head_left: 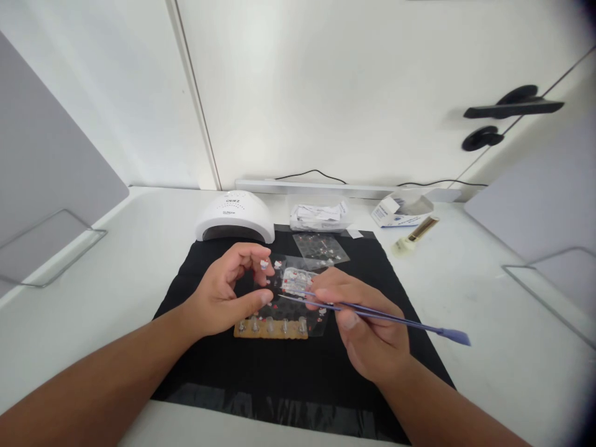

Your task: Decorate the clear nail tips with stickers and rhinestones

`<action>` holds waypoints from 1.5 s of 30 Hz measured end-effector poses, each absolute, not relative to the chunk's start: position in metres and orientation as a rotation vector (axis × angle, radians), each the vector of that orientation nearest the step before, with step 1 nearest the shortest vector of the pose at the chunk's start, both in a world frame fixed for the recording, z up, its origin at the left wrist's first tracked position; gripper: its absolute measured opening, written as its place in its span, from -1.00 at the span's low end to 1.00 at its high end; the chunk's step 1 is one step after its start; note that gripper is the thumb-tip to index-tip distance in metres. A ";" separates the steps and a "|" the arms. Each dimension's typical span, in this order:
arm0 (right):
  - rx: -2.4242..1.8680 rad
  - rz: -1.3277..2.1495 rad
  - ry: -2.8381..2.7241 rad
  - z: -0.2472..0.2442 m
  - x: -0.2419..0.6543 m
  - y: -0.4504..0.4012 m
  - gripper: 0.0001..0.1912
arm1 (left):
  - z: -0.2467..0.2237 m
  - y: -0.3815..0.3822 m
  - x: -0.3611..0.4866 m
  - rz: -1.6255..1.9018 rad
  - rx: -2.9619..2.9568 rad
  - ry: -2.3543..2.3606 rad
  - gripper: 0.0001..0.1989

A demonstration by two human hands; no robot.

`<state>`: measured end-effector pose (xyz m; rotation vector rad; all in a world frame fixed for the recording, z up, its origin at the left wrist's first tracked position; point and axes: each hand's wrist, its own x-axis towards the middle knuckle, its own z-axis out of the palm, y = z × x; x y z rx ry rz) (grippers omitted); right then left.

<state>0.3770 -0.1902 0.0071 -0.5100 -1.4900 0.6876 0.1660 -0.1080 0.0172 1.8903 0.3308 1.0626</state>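
Observation:
My left hand (233, 285) is at the left edge of a clear sticker sheet (316, 326) with small red and white cat-face stickers. Its thumb and curled fingers are apart, with no grip visible; I cannot tell whether some fingertips are under the sheet. My right hand (367, 329) holds long purple tweezers (410, 321), their thin tips pointing left over the sheet near my left thumb. A clear case with small pieces (294, 279) sits by my right fingertips. Below the hands, a tan strip (270, 334) bears several clear nail tips.
A white nail lamp (235, 220) stands at the back left of the black mat (279, 379). Behind lie another sticker sheet (321, 248) and a clear tray of packets (319, 216). At right are an open box (403, 210) and a gold-capped polish bottle (416, 236).

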 end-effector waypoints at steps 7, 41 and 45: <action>-0.471 0.712 -1.581 0.014 0.377 -0.191 -0.74 | 0.016 -0.109 0.164 1.040 1.931 0.452 -0.66; -0.535 0.608 -1.429 0.009 0.373 -0.195 -0.77 | 0.027 -0.110 0.166 1.105 2.217 0.443 -0.82; -0.522 0.621 -1.402 0.010 0.372 -0.196 -0.80 | 0.027 -0.109 0.166 1.107 2.237 0.381 -0.80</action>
